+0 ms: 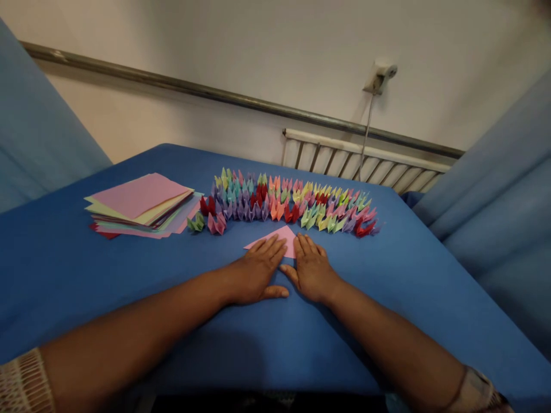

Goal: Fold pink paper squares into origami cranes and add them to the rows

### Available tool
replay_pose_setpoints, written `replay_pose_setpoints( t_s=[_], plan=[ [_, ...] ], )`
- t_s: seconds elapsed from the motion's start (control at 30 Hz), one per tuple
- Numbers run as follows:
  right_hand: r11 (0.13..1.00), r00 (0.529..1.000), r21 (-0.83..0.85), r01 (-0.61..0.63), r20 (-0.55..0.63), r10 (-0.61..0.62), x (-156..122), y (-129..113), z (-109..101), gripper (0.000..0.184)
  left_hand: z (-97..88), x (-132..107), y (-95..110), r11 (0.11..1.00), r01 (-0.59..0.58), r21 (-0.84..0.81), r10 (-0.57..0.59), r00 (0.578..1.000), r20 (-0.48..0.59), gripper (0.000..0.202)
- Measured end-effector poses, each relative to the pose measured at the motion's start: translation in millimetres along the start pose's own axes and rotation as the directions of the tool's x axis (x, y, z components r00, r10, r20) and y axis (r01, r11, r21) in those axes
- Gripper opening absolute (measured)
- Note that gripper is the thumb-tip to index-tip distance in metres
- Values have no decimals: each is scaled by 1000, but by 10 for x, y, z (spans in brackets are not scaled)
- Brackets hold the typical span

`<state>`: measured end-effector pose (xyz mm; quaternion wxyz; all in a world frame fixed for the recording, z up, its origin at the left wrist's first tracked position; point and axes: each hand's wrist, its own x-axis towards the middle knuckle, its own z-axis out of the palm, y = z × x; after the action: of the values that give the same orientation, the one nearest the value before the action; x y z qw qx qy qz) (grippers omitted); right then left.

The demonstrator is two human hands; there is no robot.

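A pink sheet of paper (284, 234), folded into a triangle, lies flat on the blue table (275, 332), its point toward the far side. My left hand (256, 269) rests flat across its left part, fingers stretched out and thumb spread to the right. Over the right part lies my right hand (313, 267), also flat with straight fingers, its thumb pointing toward the left hand. Both hands cover portions of the paper's lower edge. Just beyond it stand rows of folded paper cranes (279, 201) in many colours.
A loose stack of coloured paper sheets (144, 201) sits at the left. Behind the table are a wall rail (215, 94), a radiator (344, 155) and a socket with a cord (376, 77). Blue curtains (508, 189) hang on both sides.
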<state>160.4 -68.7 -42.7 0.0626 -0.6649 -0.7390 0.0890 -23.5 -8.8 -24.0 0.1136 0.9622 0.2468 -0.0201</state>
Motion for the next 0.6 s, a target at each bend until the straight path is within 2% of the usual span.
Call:
replay_pose_setpoints(
  t_s=[0.13,0.33,0.5,0.6],
  plan=[
    [1000,1000,-12,-4,-12,4,-8,6,1,72,-59,-100,80,999,21,-42,-16,994,108,105],
    [994,992,-16,-109,-70,108,50,79,38,63,-258,-246,65,985,173,-12,-168,967,189,107],
    [972,968,29,-235,-79,236,116,183,35,57,-371,-260,21,961,277,21,-277,950,142,92],
    [972,967,14,-235,-96,235,98,235,-20,56,-406,-267,-8,949,310,53,-314,942,116,79]
  ],
)
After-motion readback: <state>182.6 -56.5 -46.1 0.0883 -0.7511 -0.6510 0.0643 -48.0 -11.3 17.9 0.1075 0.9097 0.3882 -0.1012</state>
